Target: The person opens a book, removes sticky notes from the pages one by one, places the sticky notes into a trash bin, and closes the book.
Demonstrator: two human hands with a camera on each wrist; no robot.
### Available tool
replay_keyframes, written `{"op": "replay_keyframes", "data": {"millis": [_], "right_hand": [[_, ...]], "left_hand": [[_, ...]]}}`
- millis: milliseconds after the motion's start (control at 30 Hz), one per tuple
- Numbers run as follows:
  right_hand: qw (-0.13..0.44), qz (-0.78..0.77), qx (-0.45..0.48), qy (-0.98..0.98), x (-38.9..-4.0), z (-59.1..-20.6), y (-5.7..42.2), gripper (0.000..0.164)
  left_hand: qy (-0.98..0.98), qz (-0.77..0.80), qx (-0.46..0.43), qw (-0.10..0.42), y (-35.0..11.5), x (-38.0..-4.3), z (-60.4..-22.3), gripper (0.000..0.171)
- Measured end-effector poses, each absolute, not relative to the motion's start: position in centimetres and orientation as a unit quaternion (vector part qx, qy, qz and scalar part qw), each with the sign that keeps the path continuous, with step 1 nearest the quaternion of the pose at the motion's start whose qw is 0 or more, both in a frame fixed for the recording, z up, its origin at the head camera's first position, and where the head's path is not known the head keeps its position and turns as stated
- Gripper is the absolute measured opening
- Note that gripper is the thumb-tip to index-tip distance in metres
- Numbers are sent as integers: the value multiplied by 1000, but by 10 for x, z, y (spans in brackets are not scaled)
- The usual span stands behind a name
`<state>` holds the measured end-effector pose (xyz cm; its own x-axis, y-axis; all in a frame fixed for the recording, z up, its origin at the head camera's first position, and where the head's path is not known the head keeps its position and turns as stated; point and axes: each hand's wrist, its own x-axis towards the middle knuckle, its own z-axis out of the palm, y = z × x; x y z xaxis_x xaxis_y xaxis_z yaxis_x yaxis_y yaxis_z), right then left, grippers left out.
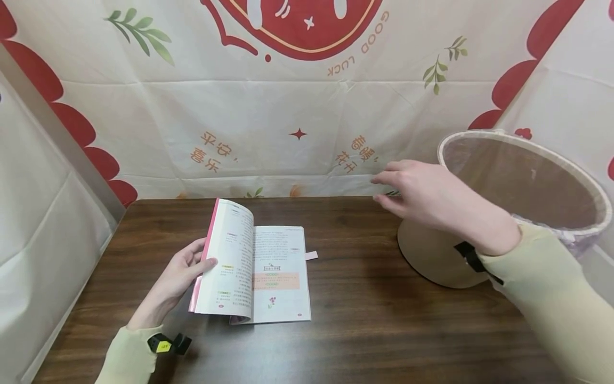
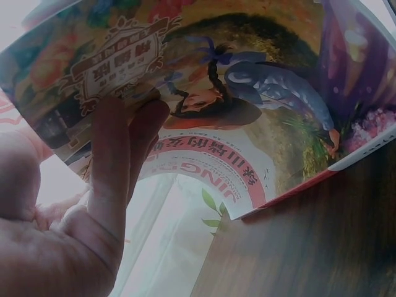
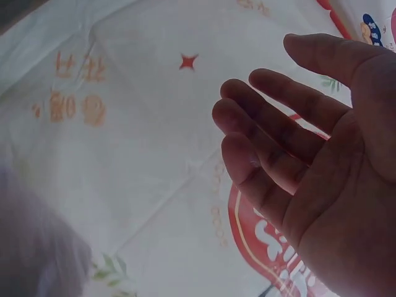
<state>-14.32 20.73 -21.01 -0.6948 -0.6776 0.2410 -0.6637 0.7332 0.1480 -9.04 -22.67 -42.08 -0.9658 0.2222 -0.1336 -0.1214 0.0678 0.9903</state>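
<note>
An open paperback book [image 1: 280, 250] lies on the table, its right page flat and its left part lifted and curving. My left hand [image 1: 184, 269] grips that lifted part by its outer edge, thumb over the page and fingers behind. The left wrist view shows the illustrated cover [image 2: 284, 93] bent above the fingers [image 2: 110, 161]. From the book's right edge a small pale paper tab [image 1: 312, 255] sticks out. My right hand [image 1: 422, 194] is in the air beside the rim of a round bin, holding nothing. Its fingers are loosely bent in the right wrist view.
The light-coloured bin [image 1: 424, 253], with clear plastic over its rim, stands at the table's right side. Brown wooden tabletop [image 1: 355, 298] shows between book and bin. A printed cloth [image 1: 288, 101] hangs behind the table's back edge, and pale cloth [image 1: 43, 213] hangs at the left.
</note>
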Motion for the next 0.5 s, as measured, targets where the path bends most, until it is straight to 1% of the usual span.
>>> {"op": "replay_keyframes", "data": {"millis": [200, 500], "right_hand": [[134, -9, 373, -918, -149, -236, 193, 32], [97, 36, 380, -919, -151, -288, 174, 36]], "left_hand": [[722, 681, 33, 119, -228, -90, -420, 62], [721, 683, 27, 117, -229, -89, -423, 62]]}}
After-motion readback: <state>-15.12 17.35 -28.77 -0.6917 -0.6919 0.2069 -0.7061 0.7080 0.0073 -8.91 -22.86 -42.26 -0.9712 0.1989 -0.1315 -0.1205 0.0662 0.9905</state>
